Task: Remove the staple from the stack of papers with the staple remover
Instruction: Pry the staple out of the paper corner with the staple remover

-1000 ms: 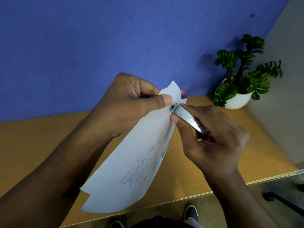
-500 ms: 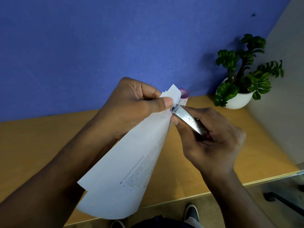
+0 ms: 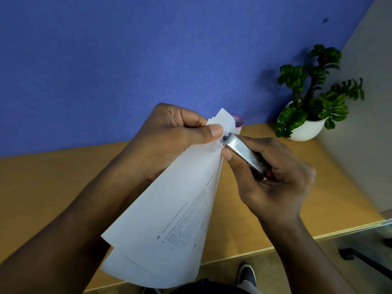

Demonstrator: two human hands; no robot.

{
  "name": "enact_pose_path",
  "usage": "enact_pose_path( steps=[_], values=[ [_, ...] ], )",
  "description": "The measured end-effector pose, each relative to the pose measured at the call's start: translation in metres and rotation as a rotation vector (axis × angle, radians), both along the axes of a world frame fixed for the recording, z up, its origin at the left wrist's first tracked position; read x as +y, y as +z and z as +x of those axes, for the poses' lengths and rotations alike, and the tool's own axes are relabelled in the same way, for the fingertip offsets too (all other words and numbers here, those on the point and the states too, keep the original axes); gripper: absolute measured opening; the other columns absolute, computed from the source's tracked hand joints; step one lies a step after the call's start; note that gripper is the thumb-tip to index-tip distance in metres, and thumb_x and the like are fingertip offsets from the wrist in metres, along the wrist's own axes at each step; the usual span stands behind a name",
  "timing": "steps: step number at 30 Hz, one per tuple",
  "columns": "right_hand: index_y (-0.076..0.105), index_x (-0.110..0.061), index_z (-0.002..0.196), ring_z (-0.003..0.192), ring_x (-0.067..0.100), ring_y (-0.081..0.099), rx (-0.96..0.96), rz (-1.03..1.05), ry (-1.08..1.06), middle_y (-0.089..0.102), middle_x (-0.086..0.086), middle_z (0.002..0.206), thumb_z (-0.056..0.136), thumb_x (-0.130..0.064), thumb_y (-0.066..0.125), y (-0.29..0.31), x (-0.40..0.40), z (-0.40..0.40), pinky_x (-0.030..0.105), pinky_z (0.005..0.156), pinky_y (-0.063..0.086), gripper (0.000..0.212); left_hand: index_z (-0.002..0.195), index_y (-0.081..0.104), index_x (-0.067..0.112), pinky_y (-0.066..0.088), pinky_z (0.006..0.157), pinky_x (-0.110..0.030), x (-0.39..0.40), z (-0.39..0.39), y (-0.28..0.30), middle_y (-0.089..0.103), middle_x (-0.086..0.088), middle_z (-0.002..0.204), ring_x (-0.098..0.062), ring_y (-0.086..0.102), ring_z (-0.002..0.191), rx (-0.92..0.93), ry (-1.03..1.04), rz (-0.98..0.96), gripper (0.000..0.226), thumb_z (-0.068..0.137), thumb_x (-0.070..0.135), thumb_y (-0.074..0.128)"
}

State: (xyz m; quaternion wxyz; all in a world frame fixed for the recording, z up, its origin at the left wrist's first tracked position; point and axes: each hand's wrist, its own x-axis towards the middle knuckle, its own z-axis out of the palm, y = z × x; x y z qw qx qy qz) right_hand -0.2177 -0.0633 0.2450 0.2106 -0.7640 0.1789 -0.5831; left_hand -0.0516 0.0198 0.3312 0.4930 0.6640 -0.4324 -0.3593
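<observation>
Held above the desk (image 3: 53,187), the stack of papers (image 3: 169,209) is pinched at its corner by the left hand (image 3: 169,139); the right hand (image 3: 273,179) grips the staple remover (image 3: 244,153), tip at that corner. A slip could tear the sheets; staple unseen.

Single head-worn view, forward and down (close) over the desk (image 3: 63,187)

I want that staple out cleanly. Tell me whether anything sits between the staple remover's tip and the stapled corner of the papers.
Nothing visible does. The staple remover, held in the right hand, has its tip against the corner of the stack of papers, just beside the left hand's thumb. The staple itself is too small to make out.
</observation>
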Motion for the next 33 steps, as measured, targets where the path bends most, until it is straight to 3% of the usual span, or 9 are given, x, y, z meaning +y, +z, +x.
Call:
enact_pose_path(
  steps=[4,7,9,16,19,22,25,29,33],
  values=[
    [0.079,0.001,0.104,0.085,-0.011,0.063,-0.015,0.0,0.005,0.074,-0.005,0.095,0.086,-0.005,0.085,0.002,0.0,-0.002,0.009,0.078,0.045,0.02,0.068,0.076,0.008,0.047,0.055,-0.027,0.001,-0.003,0.004,0.064,-0.013,0.064,-0.018,0.057,0.054,0.036,0.024,-0.011,0.023,0.086,0.024,0.075],
    [0.08,-0.001,0.103,0.082,-0.007,0.065,-0.02,0.02,0.026,0.076,-0.005,0.094,0.085,-0.005,0.085,0.003,0.001,-0.003,0.011,0.076,0.047,0.019,0.074,0.074,-0.001,0.046,0.06,-0.034,0.003,-0.004,0.005,0.06,-0.036,0.075,-0.028,0.056,0.06,0.033,0.029,-0.022,0.026,0.086,0.023,0.075],
    [0.08,-0.005,0.103,0.077,-0.002,0.066,-0.022,0.039,0.046,0.076,-0.006,0.093,0.085,-0.005,0.085,0.006,0.003,-0.004,0.013,0.073,0.047,0.019,0.079,0.072,-0.006,0.045,0.062,-0.037,0.004,-0.004,0.006,0.058,-0.042,0.084,-0.031,0.055,0.063,0.027,0.036,-0.029,0.03,0.086,0.023,0.074],
    [0.081,-0.006,0.1,0.067,0.003,0.062,-0.026,0.191,0.124,0.074,-0.003,0.08,0.085,-0.011,0.085,0.012,0.003,-0.005,0.015,0.067,0.045,0.016,0.076,0.075,0.001,0.046,0.063,-0.04,0.004,-0.005,0.008,0.062,-0.039,0.086,-0.032,0.057,0.064,0.014,0.029,-0.03,0.026,0.087,0.024,0.075],
    [0.081,-0.007,0.099,0.064,0.012,0.063,-0.028,0.232,0.154,0.076,0.002,0.078,0.085,-0.013,0.085,0.013,0.002,-0.005,0.023,0.062,0.047,0.015,0.079,0.073,-0.003,0.046,0.061,-0.038,0.003,-0.004,0.008,0.061,-0.038,0.084,-0.032,0.057,0.063,0.002,0.018,-0.032,0.03,0.087,0.025,0.076],
    [0.081,-0.008,0.099,0.065,0.02,0.067,-0.015,0.248,0.185,0.077,0.005,0.081,0.085,-0.015,0.084,0.013,0.001,-0.006,0.035,0.057,0.051,0.016,0.077,0.073,-0.003,0.047,0.054,-0.03,0.003,-0.003,0.006,0.065,-0.026,0.071,-0.026,0.058,0.057,-0.004,0.024,-0.025,0.029,0.087,0.024,0.074],
    [0.08,-0.011,0.099,0.065,0.022,0.068,-0.014,0.261,0.198,0.078,0.005,0.081,0.086,-0.015,0.084,0.013,0.0,-0.005,0.039,0.056,0.051,0.014,0.078,0.074,-0.002,0.047,0.057,-0.033,0.004,-0.002,0.006,0.064,-0.034,0.081,-0.031,0.058,0.062,-0.014,0.011,-0.023,0.028,0.087,0.024,0.076],
    [0.08,-0.013,0.099,0.064,0.021,0.067,-0.016,0.26,0.194,0.077,0.005,0.08,0.086,-0.015,0.084,0.012,0.0,-0.004,0.037,0.056,0.051,0.014,0.081,0.075,-0.003,0.045,0.063,-0.038,0.005,-0.001,0.004,0.065,-0.036,0.087,-0.032,0.059,0.065,-0.018,0.005,-0.022,0.028,0.085,0.025,0.078],
    [0.082,-0.005,0.095,0.06,0.016,0.06,0.055,0.16,0.14,0.073,0.003,0.075,0.086,-0.014,0.085,0.014,-0.002,-0.005,0.022,0.059,0.044,0.013,0.08,0.076,0.0,0.047,0.062,-0.036,0.004,0.001,0.004,0.065,-0.034,0.086,-0.032,0.061,0.065,-0.015,0.005,-0.003,0.026,0.085,0.026,0.078]
  ],
)
